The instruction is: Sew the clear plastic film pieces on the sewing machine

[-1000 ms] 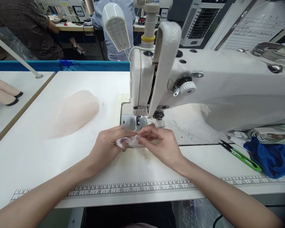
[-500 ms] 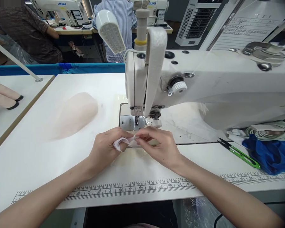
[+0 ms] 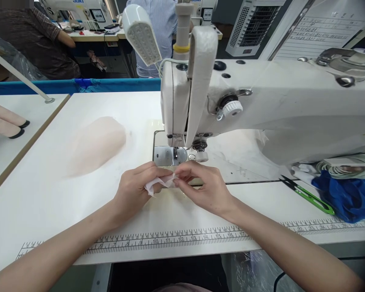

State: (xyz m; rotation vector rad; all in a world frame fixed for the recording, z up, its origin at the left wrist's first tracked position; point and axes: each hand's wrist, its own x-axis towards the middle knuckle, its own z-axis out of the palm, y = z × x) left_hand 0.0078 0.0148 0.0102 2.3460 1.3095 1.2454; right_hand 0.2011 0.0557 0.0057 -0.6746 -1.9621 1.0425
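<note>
Between fingers (image 3: 154,174), sheer, crumpled white cloth (image 3: 152,186).

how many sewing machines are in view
3: the near machine at right, one back machine at top left, another back machine at top centre, partly blocked. More may be hidden.

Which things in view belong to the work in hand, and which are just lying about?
In the work:
- thin white fabric, between left hand and right hand
- sewing machine, probably; hands are right in front

Lying about, untouched:
- sheer beige piece, role unclear
- green-handled thread snips
- crumpled blue cloth
- coiled pale cord
</note>
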